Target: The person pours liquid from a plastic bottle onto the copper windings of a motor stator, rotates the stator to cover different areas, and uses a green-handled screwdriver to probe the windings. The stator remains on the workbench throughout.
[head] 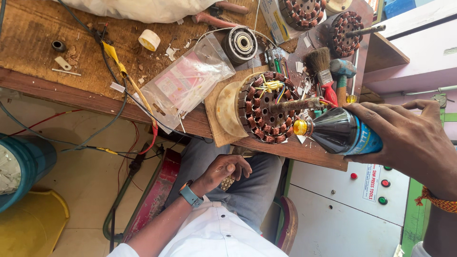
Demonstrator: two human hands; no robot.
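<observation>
On the worn wooden table (43, 28) lie a small roll of white tape (149, 40) and a clear plastic bag (186, 81) with pink paper inside. Below the table edge, the left hand (223, 170) rests loosely curled on the person's lap, grasping nothing. Further right, a round copper-wound stator (266, 108) sits on a tan disc. The right hand (410, 135) grips a dark plastic bottle with a blue label (340, 132), lying sideways, its yellow neck just beside the stator.
</observation>
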